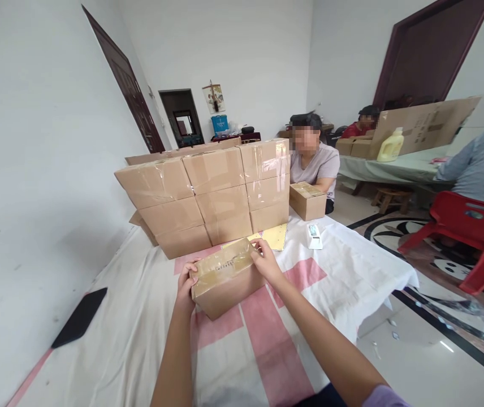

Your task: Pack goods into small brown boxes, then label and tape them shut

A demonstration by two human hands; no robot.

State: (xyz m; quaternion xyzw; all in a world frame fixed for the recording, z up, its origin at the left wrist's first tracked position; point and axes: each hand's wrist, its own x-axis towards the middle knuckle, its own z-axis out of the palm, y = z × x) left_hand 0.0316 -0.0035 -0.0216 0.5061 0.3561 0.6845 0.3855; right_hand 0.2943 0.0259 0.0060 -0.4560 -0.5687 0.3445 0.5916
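Note:
A closed cardboard box (229, 291) with clear tape along its top sits in front of me on the cloth-covered table. My left hand (186, 284) grips its left end, fingers bent over the top corner. At the right end, my right hand (264, 259) holds the upper edge, thumb and fingers closed on it. Just behind stands a wall of stacked, taped cardboard boxes (223, 209). A yellow sheet (276, 237) lies partly behind my right hand.
A white device (314, 236) lies to the right. Across the table a person (316, 161) sits behind another cardboard box (309, 202). A black flat object (80, 317) is at the left edge. Rightward are a red chair (471, 217) and a yellow jug (391, 145) on another table.

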